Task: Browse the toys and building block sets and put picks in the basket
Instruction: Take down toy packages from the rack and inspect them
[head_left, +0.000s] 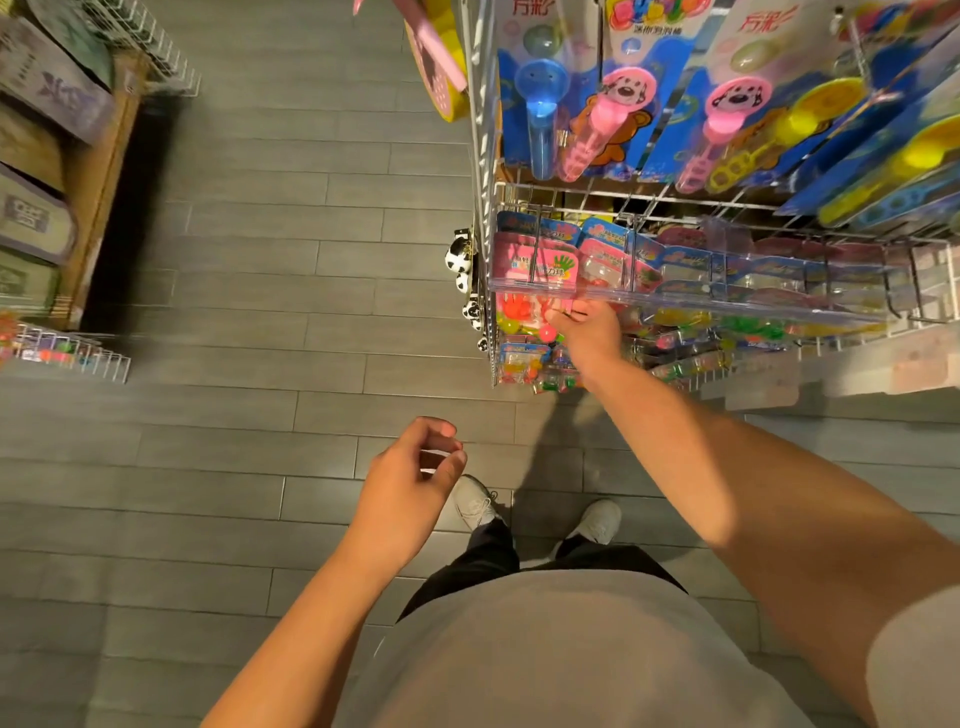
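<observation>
Right hand (587, 332) reaching into toy packets (524, 332) under shelf, grip unclear; left hand (415, 467) half-curled, empty.

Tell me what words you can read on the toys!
"方彩": red letters topping the bubble wand card with the blue wand.
"方彩": again, on the card with a pink dog wand.
Middle card's small blue line: too blurred.
Packets in the clear tray: too small.
</observation>
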